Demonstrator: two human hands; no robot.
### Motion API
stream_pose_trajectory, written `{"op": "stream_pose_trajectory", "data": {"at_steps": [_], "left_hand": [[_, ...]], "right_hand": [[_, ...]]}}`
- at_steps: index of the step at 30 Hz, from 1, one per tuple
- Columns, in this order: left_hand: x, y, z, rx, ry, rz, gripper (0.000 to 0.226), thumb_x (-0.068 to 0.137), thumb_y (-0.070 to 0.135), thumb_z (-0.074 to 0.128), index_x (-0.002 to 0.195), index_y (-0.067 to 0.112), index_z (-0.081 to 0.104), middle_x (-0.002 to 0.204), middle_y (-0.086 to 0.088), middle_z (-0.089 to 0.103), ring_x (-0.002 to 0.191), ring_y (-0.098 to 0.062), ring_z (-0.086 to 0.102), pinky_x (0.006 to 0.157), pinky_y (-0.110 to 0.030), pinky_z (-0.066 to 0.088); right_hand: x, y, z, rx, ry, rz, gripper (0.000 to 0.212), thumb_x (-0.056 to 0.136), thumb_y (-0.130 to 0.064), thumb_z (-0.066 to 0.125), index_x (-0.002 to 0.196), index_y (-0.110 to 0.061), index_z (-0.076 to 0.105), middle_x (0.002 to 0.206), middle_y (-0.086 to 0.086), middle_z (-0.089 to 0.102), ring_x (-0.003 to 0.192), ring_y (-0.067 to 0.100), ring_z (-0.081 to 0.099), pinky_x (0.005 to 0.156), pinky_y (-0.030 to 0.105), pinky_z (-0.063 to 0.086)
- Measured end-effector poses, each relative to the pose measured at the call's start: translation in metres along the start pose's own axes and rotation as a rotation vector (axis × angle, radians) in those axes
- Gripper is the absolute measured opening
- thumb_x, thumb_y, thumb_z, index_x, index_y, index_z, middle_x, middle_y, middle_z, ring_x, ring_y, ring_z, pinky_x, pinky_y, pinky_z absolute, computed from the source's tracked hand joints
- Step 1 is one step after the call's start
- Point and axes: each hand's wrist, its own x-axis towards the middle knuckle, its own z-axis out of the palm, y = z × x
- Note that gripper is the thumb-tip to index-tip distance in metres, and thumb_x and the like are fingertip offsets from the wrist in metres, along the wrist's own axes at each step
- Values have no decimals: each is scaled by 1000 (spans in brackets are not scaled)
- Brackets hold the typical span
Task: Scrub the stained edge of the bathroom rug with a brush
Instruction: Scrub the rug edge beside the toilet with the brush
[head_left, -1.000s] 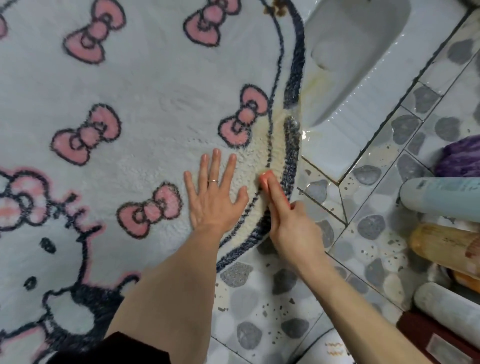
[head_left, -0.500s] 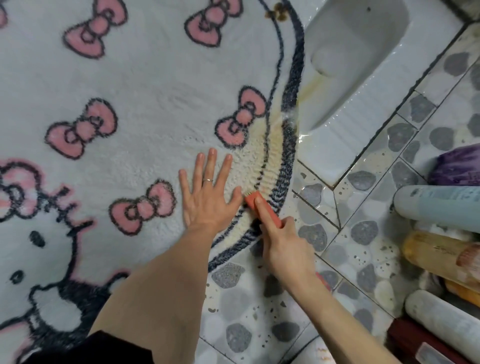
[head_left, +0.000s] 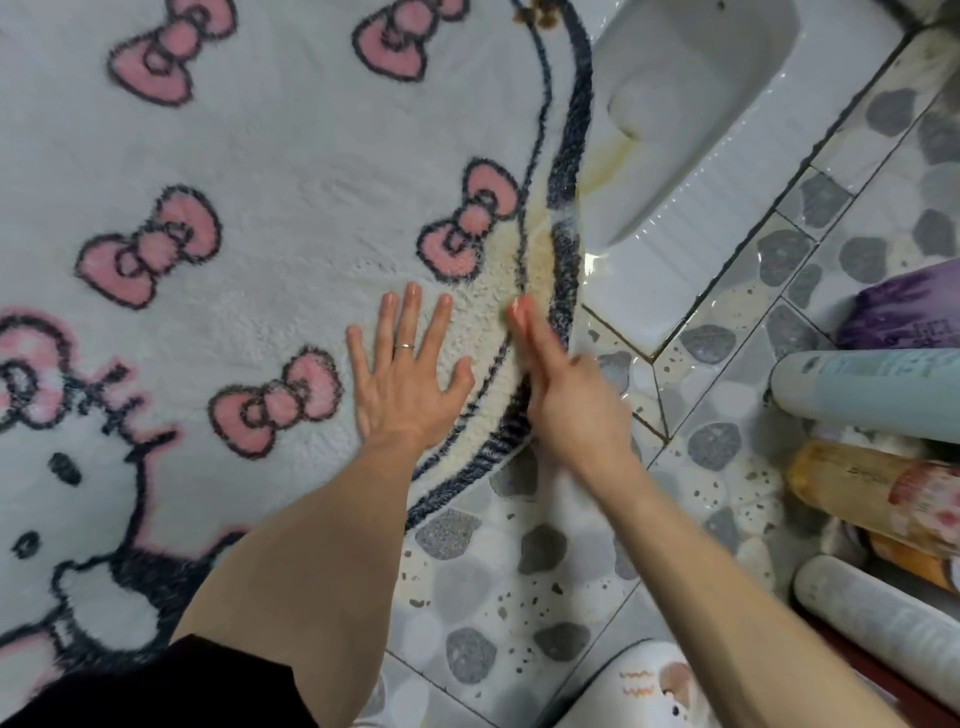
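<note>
Stained edge: a yellow-cream patch (head_left: 537, 257) on the bathroom rug (head_left: 260, 208). It lies just ahead of the right fingertips, between the thin dark line and the thick dark border (head_left: 567, 244).
Brush: almost hidden under the right hand. Only a blurred reddish tip (head_left: 519, 310) shows at the fingertip end, down on the cream pile.
Right hand (head_left: 569, 395): clamped on the brush, forefinger laid straight along its back. The other fingers are too smeared to read.
Left hand (head_left: 410, 374): flat on the pile just beside the right fingers, fingers spread wide, thumb toward the brush, a ring (head_left: 404, 345) on one finger.
Stroke: probably best run short, along the curve of the border and out past the fingertips into the yellowest part.
Pressure: likely best put through the forefinger, with the left palm weighted so the rug cannot creep.
Risk: the edge may curl or bunch if strokes cross the border toward the wet pebble-pattern tile (head_left: 519, 571).
Beyond the fingertips: a white squat pan (head_left: 675, 218).
Right of the right hand: bottles lying down (head_left: 872, 384), well apart.
</note>
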Motion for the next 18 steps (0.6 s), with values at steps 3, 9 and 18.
{"op": "stream_pose_trajectory", "data": {"at_steps": [3, 9, 18], "left_hand": [[-1, -1, 1, -3, 6, -4, 72, 98, 62, 19, 157, 38, -15, 164, 5, -29, 151, -18, -26, 121, -58, -8], [1, 0, -1, -2, -3, -11, 73, 97, 63, 18, 157, 38, -16, 163, 5, -31, 150, -17, -28, 121, -58, -6], [-2, 0, 1, 1, -5, -7, 72, 97, 62, 15, 157, 38, -16, 164, 5, -29, 150, -17, -27, 121, -59, -5]], "right_hand": [[22, 0, -1, 52, 97, 97, 49, 104, -58, 8, 152, -58, -4, 76, 8, 51, 52, 19, 51, 50, 28, 41], [-82, -8, 22, 51, -125, 19, 52, 107, -49, 19, 149, -60, -11, 77, 1, 41, 47, 17, 43, 48, 30, 44], [-34, -15, 23, 121, -1, 123, 54, 108, -47, 21, 154, -52, -7, 71, 4, 43, 45, 14, 43, 40, 23, 34]]}}
